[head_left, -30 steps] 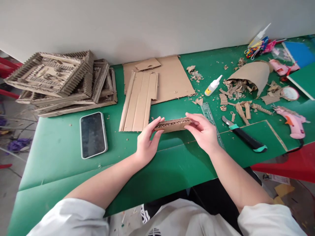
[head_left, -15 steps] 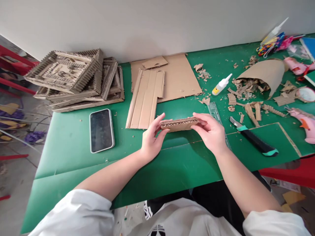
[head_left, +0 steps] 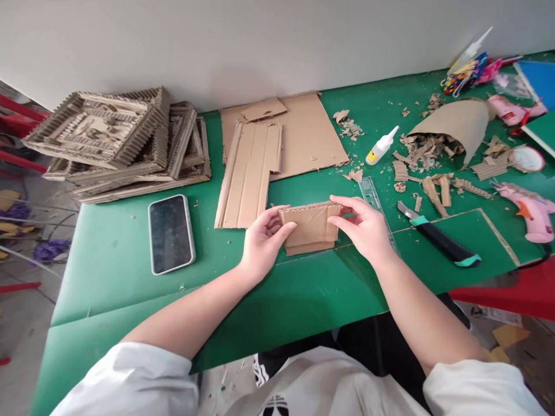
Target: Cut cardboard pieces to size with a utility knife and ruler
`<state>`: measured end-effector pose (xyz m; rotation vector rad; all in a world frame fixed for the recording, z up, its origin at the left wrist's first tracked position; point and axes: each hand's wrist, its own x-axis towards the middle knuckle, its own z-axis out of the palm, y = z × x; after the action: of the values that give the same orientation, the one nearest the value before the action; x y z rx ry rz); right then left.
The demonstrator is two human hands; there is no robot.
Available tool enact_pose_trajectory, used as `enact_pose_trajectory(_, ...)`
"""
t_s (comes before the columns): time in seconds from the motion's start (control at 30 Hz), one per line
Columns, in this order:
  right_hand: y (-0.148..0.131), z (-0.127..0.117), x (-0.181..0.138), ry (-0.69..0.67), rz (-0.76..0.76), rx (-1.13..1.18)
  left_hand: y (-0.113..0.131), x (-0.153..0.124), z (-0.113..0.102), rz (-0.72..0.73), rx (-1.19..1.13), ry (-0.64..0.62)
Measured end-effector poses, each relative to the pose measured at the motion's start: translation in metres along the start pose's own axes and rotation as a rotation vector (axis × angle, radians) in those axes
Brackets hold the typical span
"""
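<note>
Between my two hands is a small stack of cardboard pieces (head_left: 311, 228), held just above the green table with its flat brown face turned toward me. My left hand (head_left: 266, 240) pinches its left edge, thumb on the front and fingers behind. At the right edge, my right hand (head_left: 362, 227) grips it the same way. The lower edge shows a second layer sticking out below the front one. Behind my left hand lies a cut, creased cardboard sheet (head_left: 251, 173). A clear ruler (head_left: 372, 196) lies partly under my right hand.
Stacked corrugated cardboard frames (head_left: 104, 133) stand at the left, with a phone (head_left: 172, 234) in front. To the right are a utility knife (head_left: 442, 237), a glue bottle (head_left: 382, 145), cardboard scraps (head_left: 427, 153) and a pink glue gun (head_left: 529, 211). A larger cardboard sheet (head_left: 316, 127) lies near the wall.
My hands have tilted the cardboard stack, so its broad face now shows where its corrugated edge faced me before. The view has shifted slightly to the right.
</note>
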<state>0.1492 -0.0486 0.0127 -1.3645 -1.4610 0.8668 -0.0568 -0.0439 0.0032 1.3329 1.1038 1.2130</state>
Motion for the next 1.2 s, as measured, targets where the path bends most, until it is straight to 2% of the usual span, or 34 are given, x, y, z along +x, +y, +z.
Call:
enact_pose_trajectory(0.1, 0.003, 0.001, 0.002, 0.023, 0.097, 0.012, -0.001, 0.001, 0.000, -0.067, -0.009, 0.003)
enact_pose_trajectory(0.23, 0.006, -0.003, 0.007, 0.078, 0.234, 0.174, -0.005, 0.005, -0.002, -0.110, -0.043, 0.027)
enact_pose_trajectory(0.3, 0.008, -0.008, 0.012, 0.150, 0.265, 0.261, -0.010, 0.008, -0.005, -0.113, -0.033, 0.054)
enact_pose_trajectory(0.4, 0.010, -0.019, 0.017, 0.277, 0.292, 0.354, -0.014, 0.010, -0.008, -0.055, 0.052, 0.081)
enact_pose_trajectory(0.5, 0.008, -0.024, 0.017, 0.319, 0.297, 0.383, -0.011, 0.008, -0.008, 0.097, 0.237, 0.072)
enact_pose_trajectory(0.6, 0.001, -0.022, 0.009, 0.265, 0.269, 0.375, -0.004, 0.004, -0.001, 0.181, 0.244, -0.033)
enact_pose_trajectory(0.7, -0.005, -0.020, -0.003, 0.178, 0.239, 0.336, 0.003, 0.002, 0.009, 0.073, 0.119, -0.191)
enact_pose_trajectory(0.77, -0.005, -0.024, -0.011, 0.172, 0.223, 0.300, 0.008, -0.001, 0.014, 0.051, 0.181, -0.207)
enact_pose_trajectory(0.8, -0.003, -0.030, -0.014, 0.207, 0.217, 0.281, 0.011, -0.004, 0.016, 0.109, 0.253, -0.201)
enact_pose_trajectory(0.87, 0.004, -0.044, -0.020, 0.345, 0.202, 0.235, 0.016, -0.010, 0.018, 0.390, 0.402, -0.224)
enact_pose_trajectory(0.93, 0.012, -0.062, -0.026, 0.500, 0.192, 0.161, 0.021, -0.019, 0.023, 0.764, 0.549, -0.334)
enact_pose_trajectory(1.0, 0.020, -0.076, -0.034, 0.550, 0.198, 0.032, 0.021, -0.028, 0.031, 1.008, 0.740, -0.464)
enact_pose_trajectory(1.07, 0.025, -0.085, -0.043, 0.461, 0.185, -0.193, 0.017, -0.038, 0.044, 1.048, 0.952, -0.535)
enact_pose_trajectory(1.2, 0.029, -0.082, -0.060, 0.154, 0.057, -0.721, 0.008, -0.055, 0.068, 0.929, 1.198, -0.684)
